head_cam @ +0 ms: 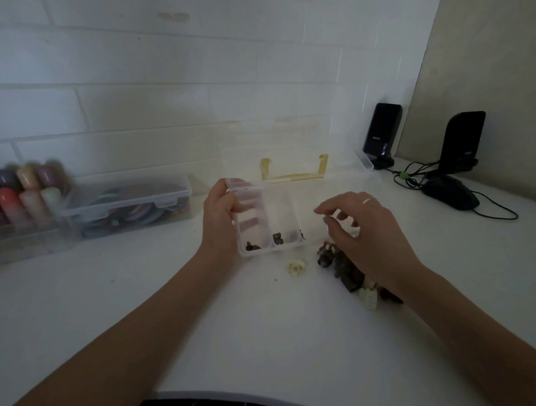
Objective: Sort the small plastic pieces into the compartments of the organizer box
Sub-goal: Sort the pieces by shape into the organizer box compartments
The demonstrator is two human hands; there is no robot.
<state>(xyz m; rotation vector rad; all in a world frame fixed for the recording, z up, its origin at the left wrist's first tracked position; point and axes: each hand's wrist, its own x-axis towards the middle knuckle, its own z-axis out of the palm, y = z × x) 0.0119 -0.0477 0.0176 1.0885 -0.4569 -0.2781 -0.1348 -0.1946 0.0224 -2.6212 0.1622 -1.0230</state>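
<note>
We're at a dim white desk (265, 339) by a painted brick wall, and nearest us sits the pile of small plastic pieces (342, 267), dark ones mostly, plus one pale piece (295, 267) off on its own. Just past that our left hand (220, 216) grips the organizer box (270, 221) by its left wall, while our right hand (361, 227) hovers over the pile, fingers loosely spread, holding nothing we can see. A few dark bits already sit in the near compartments, so next is probably pinching another and dropping it in; speakers and a mouse sit far right.
</note>
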